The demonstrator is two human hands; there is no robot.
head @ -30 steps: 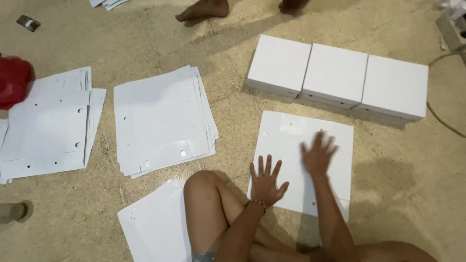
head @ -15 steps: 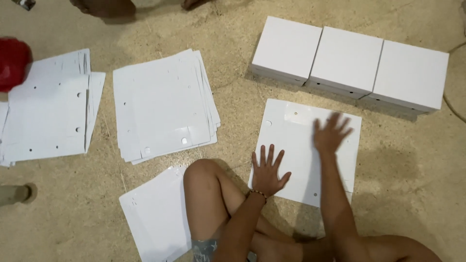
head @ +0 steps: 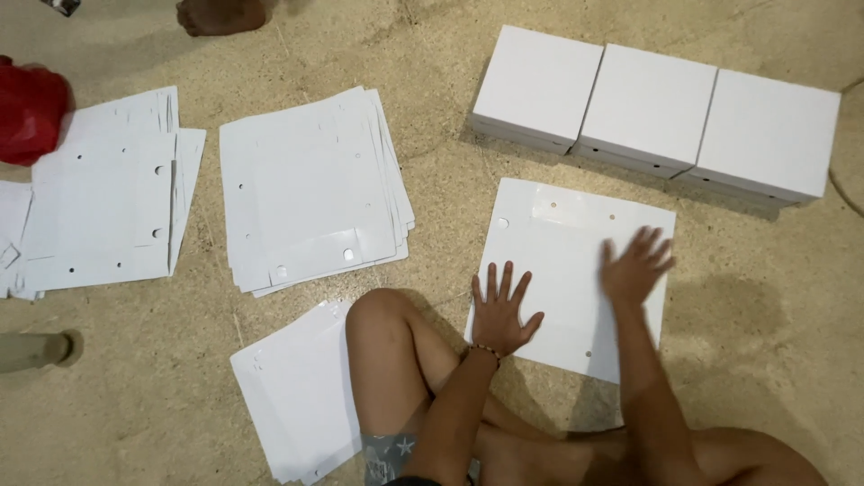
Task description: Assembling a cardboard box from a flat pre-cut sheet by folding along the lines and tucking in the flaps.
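A flat white cardboard sheet (head: 562, 247) with small punched holes lies on the sandy floor in front of me. My left hand (head: 499, 310) rests flat on its near left edge, fingers spread, a bead bracelet on the wrist. On the sheet's right side my right hand (head: 634, 264) presses down, fingers apart and slightly blurred. Neither hand grips anything. My bent knee (head: 382, 315) rises just left of the sheet.
Three assembled white boxes (head: 652, 112) stand in a row behind the sheet. Stacks of flat white sheets lie at centre left (head: 310, 189), far left (head: 103, 211) and by my leg (head: 297, 396). A red bag (head: 31, 108) and another person's foot (head: 220, 15) sit at the top left.
My right hand slid across the sheet, ending lower on its right side. The left hand stayed on the near left edge. The view shifted slightly.
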